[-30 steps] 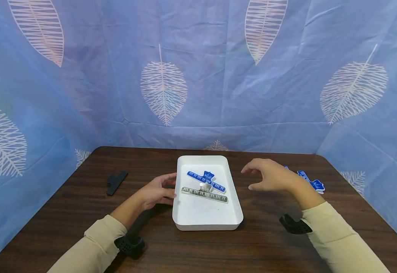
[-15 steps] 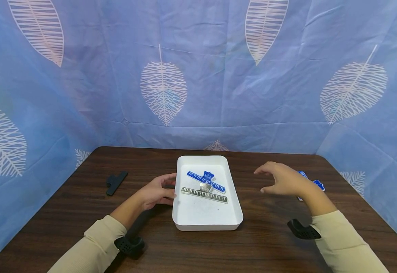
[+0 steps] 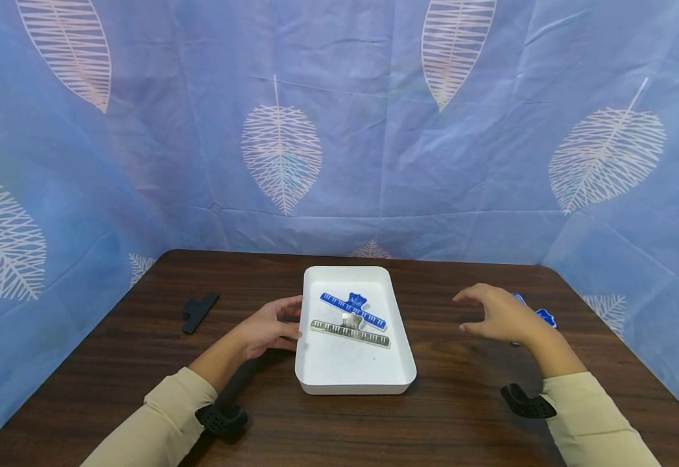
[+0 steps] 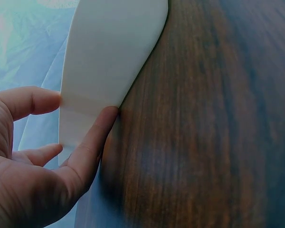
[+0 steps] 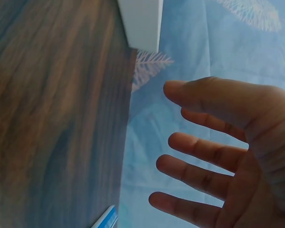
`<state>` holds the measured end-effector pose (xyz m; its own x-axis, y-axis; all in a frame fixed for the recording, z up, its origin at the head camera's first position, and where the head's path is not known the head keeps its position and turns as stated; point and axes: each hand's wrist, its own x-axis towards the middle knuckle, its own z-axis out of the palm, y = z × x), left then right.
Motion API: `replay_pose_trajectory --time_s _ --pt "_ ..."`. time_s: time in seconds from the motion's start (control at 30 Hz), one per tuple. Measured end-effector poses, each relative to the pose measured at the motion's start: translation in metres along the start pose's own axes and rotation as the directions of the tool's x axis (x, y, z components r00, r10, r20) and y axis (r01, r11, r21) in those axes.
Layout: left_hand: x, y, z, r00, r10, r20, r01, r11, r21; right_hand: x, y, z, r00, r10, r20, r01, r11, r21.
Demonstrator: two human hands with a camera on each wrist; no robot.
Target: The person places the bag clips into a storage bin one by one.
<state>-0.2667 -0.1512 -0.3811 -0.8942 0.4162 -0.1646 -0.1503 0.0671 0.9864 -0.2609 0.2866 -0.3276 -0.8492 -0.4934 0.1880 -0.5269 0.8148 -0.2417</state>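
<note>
A tray sat mid-table, two clips inside it, one behind the other. The left hand touched its left wall; the right hand hovered to its right. Another clip lay far left.

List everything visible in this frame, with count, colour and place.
tray: 1, white, table centre.
blue clip: 1, blue, inside tray, far half.
silver clip: 1, silver, inside tray, beside the blue one.
black clip: 1, black, table left.
second blue clip: 1, blue, table right, partly behind right hand.
table: 1, dark wood.
backdrop: blue, leaf print.
left hand: touching tray's left wall.
right hand: open, above table.
</note>
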Motion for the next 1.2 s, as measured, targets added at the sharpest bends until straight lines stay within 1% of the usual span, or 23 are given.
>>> replay_pose_trajectory --time_s 0.23,0.43,0.7,0.9,1.07,1.2 --pt "0.0 -0.001 0.0 1.0 -0.003 -0.002 0.003 1.0 -0.003 -0.006 0.016 0.005 0.998 0.058 -0.024 -0.059 0.998 -0.024" --pt "0.0 -0.002 -0.001 1.0 0.001 0.003 -0.001 1.0 -0.004 -0.01 0.025 0.007 0.995 0.088 -0.052 -0.091 0.995 -0.048" --pt "0.001 -0.001 0.002 1.0 -0.009 -0.02 0.009 1.0 -0.007 -0.012 0.034 0.014 0.986 0.135 -0.098 -0.143 0.986 -0.08" --pt "0.0 0.001 0.004 1.0 -0.011 -0.024 0.011 1.0 -0.002 -0.013 0.04 0.014 0.975 0.201 -0.099 -0.211 0.971 -0.112" --pt "-0.001 0.002 0.004 1.0 -0.013 -0.022 0.013 1.0 0.0 -0.011 0.047 0.015 0.967 0.233 -0.099 -0.245 0.961 -0.128" --pt "-0.001 0.002 0.003 1.0 -0.015 -0.024 0.015 1.0 -0.003 -0.009 0.052 0.016 0.955 0.278 -0.108 -0.291 0.947 -0.134"
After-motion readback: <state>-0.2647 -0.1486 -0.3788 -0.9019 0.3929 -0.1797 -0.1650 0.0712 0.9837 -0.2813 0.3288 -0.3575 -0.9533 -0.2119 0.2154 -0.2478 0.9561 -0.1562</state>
